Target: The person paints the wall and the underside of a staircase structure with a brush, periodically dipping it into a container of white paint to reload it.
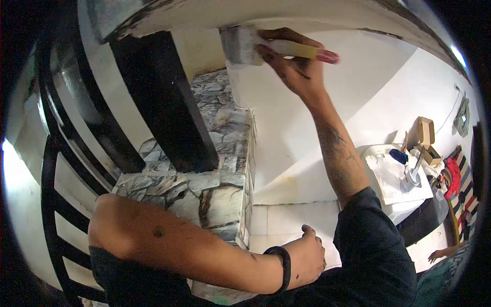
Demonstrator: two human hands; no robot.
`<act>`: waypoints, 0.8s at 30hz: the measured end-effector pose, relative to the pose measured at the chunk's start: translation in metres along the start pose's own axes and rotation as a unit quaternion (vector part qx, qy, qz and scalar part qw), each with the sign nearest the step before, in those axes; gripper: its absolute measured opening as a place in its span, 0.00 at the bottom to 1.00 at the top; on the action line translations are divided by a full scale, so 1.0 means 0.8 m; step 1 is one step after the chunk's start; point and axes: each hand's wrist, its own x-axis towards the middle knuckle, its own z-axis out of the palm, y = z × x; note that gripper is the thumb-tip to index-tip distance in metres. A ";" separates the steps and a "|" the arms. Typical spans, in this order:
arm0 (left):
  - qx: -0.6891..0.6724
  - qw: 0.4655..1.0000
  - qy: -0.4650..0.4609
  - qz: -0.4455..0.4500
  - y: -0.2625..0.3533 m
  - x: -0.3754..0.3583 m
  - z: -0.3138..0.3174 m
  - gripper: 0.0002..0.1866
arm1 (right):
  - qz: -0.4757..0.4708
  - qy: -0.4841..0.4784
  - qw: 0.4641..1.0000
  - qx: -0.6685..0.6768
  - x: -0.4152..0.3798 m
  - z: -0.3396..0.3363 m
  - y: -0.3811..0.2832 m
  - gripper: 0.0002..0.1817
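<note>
Nearest us, our left hand [307, 258], half closed and holding nothing, rests by the marble ledge [204, 197]. A black post [163, 102] rises beside it. Up top, our right hand [291, 59] clamps a paintbrush [266, 47], bristles on the white wall [286, 128]. Far right, a cluttered table [409, 199].

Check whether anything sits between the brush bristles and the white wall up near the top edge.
Nothing visible does. The right hand holds the paintbrush with its bristles pressed against the white wall, just under the curved overhang. The black post and marble ledge lie to the left, off the brush. The left hand rests low.
</note>
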 end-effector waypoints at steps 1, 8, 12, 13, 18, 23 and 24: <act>0.006 1.000 -0.010 0.003 -0.001 -0.001 -0.003 0.19 | -0.005 -0.010 1.000 0.012 0.002 0.002 0.002 0.13; 0.014 1.000 -0.007 0.000 0.000 -0.001 -0.002 0.22 | 0.002 0.019 1.000 -0.020 0.004 -0.016 0.023 0.12; 0.017 1.000 -0.001 0.000 -0.001 -0.002 0.000 0.22 | 0.007 0.017 1.000 -0.008 0.005 -0.026 0.023 0.11; 0.018 1.000 0.001 0.000 -0.001 -0.002 -0.001 0.22 | -0.004 0.013 1.000 -0.011 0.007 -0.030 0.024 0.11; 0.017 1.000 0.006 -0.007 0.000 -0.001 0.005 0.22 | -0.010 0.025 0.999 -0.020 0.005 -0.051 0.022 0.10; -0.006 1.000 0.024 -0.013 -0.002 -0.003 0.000 0.20 | 0.024 0.039 0.997 -0.069 0.002 -0.070 0.021 0.10; -0.007 1.000 0.018 -0.011 -0.003 -0.003 0.000 0.20 | 0.028 0.032 0.996 -0.083 0.002 -0.075 0.019 0.10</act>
